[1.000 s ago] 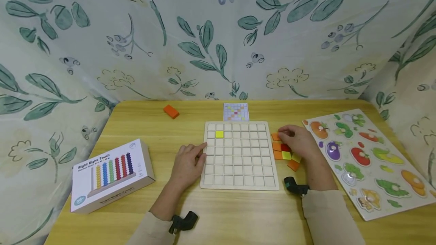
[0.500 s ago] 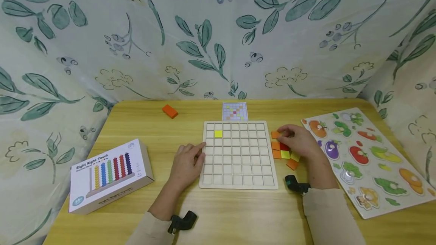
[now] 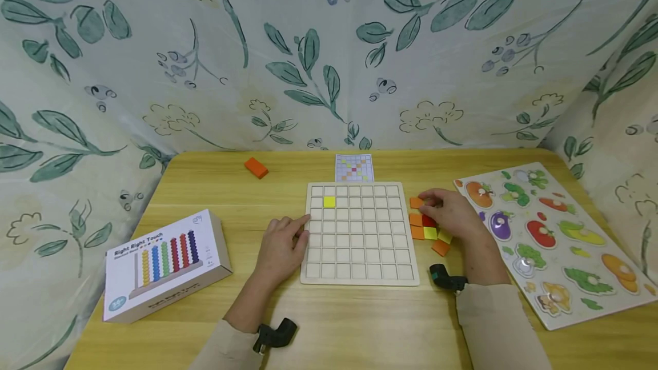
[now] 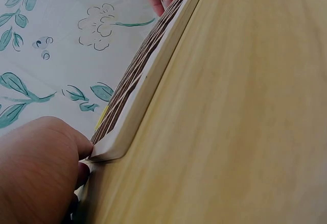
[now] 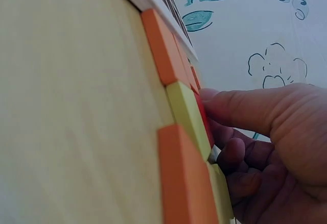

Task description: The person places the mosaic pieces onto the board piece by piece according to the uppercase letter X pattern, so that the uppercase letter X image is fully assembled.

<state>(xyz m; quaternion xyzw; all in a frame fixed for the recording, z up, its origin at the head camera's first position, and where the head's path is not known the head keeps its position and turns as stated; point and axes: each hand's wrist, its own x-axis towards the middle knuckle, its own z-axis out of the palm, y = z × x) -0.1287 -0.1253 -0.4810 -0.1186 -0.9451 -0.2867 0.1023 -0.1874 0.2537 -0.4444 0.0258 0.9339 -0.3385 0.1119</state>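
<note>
My left hand (image 3: 283, 247) rests on the table with its fingertips touching the left edge of a wooden grid board (image 3: 360, 254). In the left wrist view, the thumb side of that hand (image 4: 41, 168) meets the board's corner. A yellow tile (image 3: 329, 202) lies in one cell at the board's upper left. Right of the board, my right hand (image 3: 452, 213) rests with loosely bent fingers over several tiles: orange (image 3: 417, 233), yellow (image 3: 429, 233) and red ones. In the right wrist view, the thumb lies against the red tile (image 5: 203, 117); the other fingertips are partly hidden.
A small pattern card (image 3: 354, 168) lies behind the board. An orange block (image 3: 256, 168) sits at the back left. On the left stands a white toy box (image 3: 167, 267); on the right lies a vegetable puzzle board (image 3: 555, 244). A patterned cloth wall (image 3: 329, 10) rises behind the table.
The head view has shifted slightly. Both hands, the board and the tiles hold the same places relative to one another.
</note>
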